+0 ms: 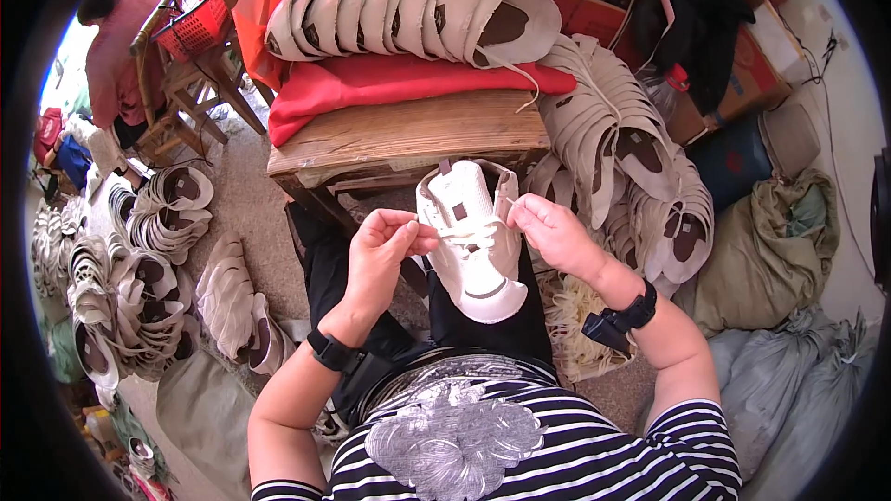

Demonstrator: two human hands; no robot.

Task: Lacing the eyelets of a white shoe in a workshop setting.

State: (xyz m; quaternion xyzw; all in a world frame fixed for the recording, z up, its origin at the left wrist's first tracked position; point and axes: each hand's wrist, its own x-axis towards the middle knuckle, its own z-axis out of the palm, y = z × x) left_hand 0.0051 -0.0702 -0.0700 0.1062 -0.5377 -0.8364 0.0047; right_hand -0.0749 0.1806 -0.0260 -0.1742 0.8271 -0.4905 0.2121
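Observation:
A white shoe upper (478, 289), without a sole, rests on my lap in front of a wooden stool, its toe toward me. A cream shoelace (471, 236) crosses its front, threaded partway up below the padded tongue (464, 191). My left hand (382, 250) is closed in a pinch at the upper's left edge, on one end of the lace. At the right edge my right hand (557, 234) pinches the lace's other end near the upper eyelets. The fingers hide much of both lace ends.
A nested row of shoe uppers (399, 14) lies on red cloth (371, 93) over the wooden stool (408, 134). More stacked uppers (664, 209) hang at the right; others (139, 301) cover the left floor. Loose laces (577, 325) lie by my right knee. Bags (770, 260) stand right; a person (121, 51) sits far left.

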